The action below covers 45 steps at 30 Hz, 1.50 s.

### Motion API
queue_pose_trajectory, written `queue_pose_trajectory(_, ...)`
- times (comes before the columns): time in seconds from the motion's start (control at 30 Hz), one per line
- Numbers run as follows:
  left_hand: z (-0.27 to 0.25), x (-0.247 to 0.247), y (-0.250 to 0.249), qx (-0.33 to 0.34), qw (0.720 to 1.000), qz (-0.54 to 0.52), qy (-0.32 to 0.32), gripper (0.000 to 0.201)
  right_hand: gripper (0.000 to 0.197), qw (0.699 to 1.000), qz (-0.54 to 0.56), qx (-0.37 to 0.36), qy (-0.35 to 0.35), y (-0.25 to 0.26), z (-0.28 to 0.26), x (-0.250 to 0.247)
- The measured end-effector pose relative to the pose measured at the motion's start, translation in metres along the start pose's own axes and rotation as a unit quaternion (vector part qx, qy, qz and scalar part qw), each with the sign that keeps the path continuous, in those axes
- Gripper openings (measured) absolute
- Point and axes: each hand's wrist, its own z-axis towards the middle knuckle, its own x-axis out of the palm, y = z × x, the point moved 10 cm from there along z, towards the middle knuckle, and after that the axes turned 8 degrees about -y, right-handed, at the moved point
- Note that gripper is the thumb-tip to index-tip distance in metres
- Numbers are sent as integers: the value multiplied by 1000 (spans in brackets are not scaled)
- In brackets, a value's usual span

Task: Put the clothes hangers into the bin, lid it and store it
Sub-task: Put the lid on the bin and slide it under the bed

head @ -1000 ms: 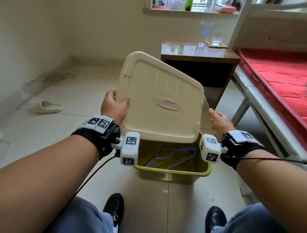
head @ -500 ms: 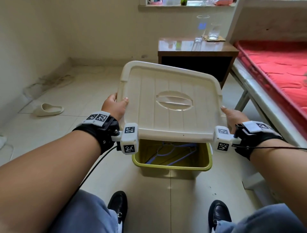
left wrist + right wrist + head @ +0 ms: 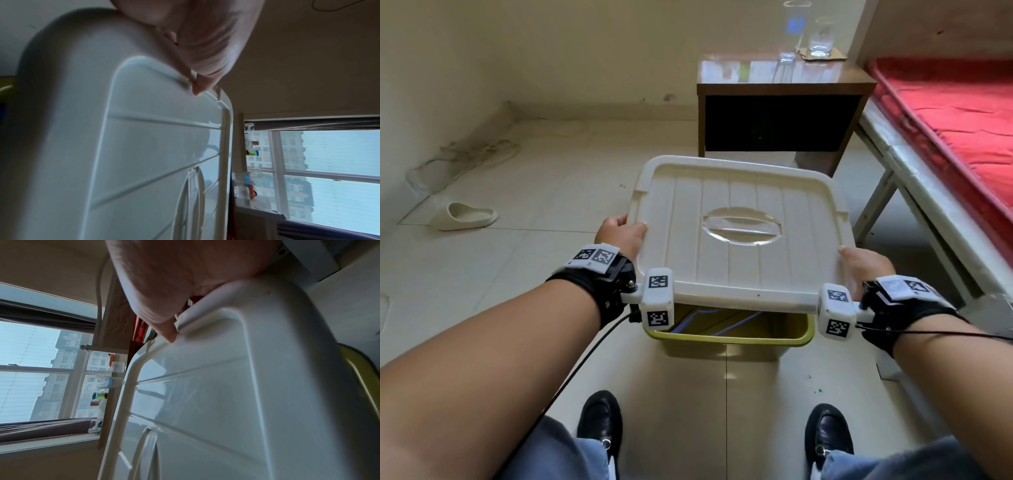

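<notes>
I hold a cream plastic lid (image 3: pixel 739 236) nearly flat just above a yellow-green bin (image 3: pixel 729 337) on the floor. My left hand (image 3: pixel 619 234) grips the lid's left edge, thumb on top. My right hand (image 3: pixel 863 263) grips its right edge, thumb on top too. Purple-blue clothes hangers (image 3: pixel 709 320) show inside the bin under the lid's near edge. The left wrist view shows the lid (image 3: pixel 144 146) with my thumb (image 3: pixel 199 87) on its rim; in the right wrist view the lid (image 3: pixel 226 394) and the bin's yellow rim (image 3: pixel 362 374) appear.
A dark wooden bedside table (image 3: pixel 780 113) with glasses (image 3: pixel 820 36) stands behind the bin. A bed with a red mattress (image 3: pixel 962 113) and a white frame (image 3: pixel 914 212) runs along the right. A slipper (image 3: pixel 465 216) lies on the tiled floor at left. My shoes (image 3: pixel 599 421) are below.
The lid tipped from steeply tilted to almost level and came down over the bin. My right hand moved out to the lid's right edge and took hold.
</notes>
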Motion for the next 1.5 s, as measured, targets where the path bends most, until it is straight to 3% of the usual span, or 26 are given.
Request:
queue_pose_trajectory(0.13, 10, 24, 40, -34, 999, 17, 14, 57, 43, 1000, -24, 9, -19, -19, 8, 5)
queue_pose_trajectory(0.23, 26, 37, 75, -58, 998, 34, 8, 61, 29, 997, 8, 15, -72, -31, 16, 6)
queue_pose_trajectory(0.37, 37, 42, 106, -83, 993, 86, 10, 52, 29, 997, 36, 20, -60, -50, 25, 34)
queue_pose_trajectory(0.47, 49, 47, 128, -82, 990, 116, 6, 48, 16, 996, 37, 50, -57, -71, 30, 52)
queue_pose_trajectory(0.63, 65, 62, 159, -77, 983, 167, 14, 44, 35, 996, 31, 78, -35, -108, 43, 82)
queue_pose_trajectory(1.03, 79, 87, 192, -68, 973, 220, 38, 43, 35, 993, 46, 98, -54, -127, 53, 89)
queue_pose_trajectory(1.23, 69, 78, 199, -64, 970, 231, 38, 44, 46, 987, 78, 129, -57, -144, 48, 92)
queue_pose_trajectory(1.5, 58, 53, 214, -77, 969, 234, 31, 41, 43, 990, 49, 123, -47, -152, 32, 91)
